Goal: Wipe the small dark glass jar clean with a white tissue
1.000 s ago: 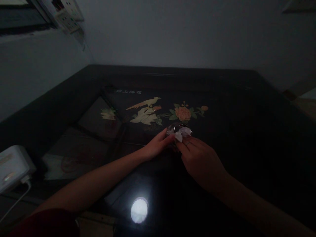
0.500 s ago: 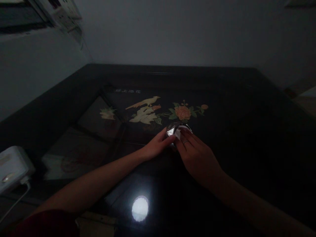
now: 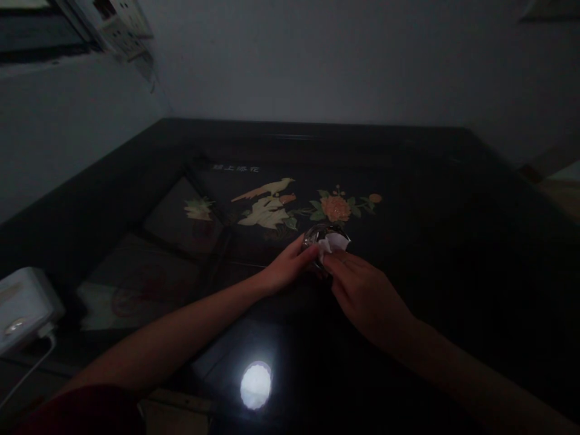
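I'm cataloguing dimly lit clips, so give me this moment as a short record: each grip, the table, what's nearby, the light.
Left grip: holding the left side of a shiny object
Right grip: pinching a white wipe at that object; paper or cloth unclear
Table: dark, glossy, with a bird and flower design
Picture's left edge: white box with white cable
Light: dim; bright round reflection on the tabletop

dim room, pale wall [image 3: 339, 66], glossy black flower-patterned table [image 3: 430, 181], round light reflection [image 3: 256, 385]
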`<state>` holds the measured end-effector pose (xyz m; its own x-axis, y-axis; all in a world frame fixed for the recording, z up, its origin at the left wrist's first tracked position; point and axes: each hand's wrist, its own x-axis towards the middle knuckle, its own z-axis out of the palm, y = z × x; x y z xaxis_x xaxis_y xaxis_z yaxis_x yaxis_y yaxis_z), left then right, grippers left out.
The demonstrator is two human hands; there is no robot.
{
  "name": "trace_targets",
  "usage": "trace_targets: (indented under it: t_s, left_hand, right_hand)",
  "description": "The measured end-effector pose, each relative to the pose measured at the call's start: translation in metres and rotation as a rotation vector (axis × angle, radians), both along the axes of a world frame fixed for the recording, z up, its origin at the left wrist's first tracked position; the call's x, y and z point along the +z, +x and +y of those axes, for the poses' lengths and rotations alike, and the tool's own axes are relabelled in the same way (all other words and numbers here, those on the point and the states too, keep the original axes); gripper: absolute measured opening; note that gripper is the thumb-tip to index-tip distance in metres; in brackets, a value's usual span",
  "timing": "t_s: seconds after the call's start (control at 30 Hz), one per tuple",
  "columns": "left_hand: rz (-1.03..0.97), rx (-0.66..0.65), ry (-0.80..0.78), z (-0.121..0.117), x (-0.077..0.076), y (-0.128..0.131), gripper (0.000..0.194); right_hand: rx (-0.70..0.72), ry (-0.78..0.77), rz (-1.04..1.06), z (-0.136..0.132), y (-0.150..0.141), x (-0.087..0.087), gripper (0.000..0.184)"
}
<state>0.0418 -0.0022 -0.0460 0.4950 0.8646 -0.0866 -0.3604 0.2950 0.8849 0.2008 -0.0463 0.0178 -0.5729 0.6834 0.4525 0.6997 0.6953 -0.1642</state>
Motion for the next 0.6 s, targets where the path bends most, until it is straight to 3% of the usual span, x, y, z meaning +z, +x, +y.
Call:
trace_targets:
  t_s: [0.1, 0.27, 0.43, 0.6]
  left_hand:
    - [-0.019, -0.004, -0.014, -0.001, 0.001, 0.0, 0.052]
    - [0.006, 0.007, 0.014, 0.0, -0.001, 0.0, 0.055]
    - [0.035, 0.027, 0.061, 0.001, -0.005, 0.001, 0.053]
    - [0.029, 0.013, 0.012, 0.0, -0.003, 0.001, 0.057]
  right_hand:
    - [0.012, 0.017, 0.019, 0.002, 0.0, -0.007, 0.037]
    - [-0.026, 0.153, -0.137, 0.004, 0.0, -0.019, 0.036]
    - [-0.084, 0.244, -0.229, 0.001, -0.001, -0.016, 0.035]
    - [-0.095, 0.176, -0.238, -0.003, -0.002, -0.011, 0.028]
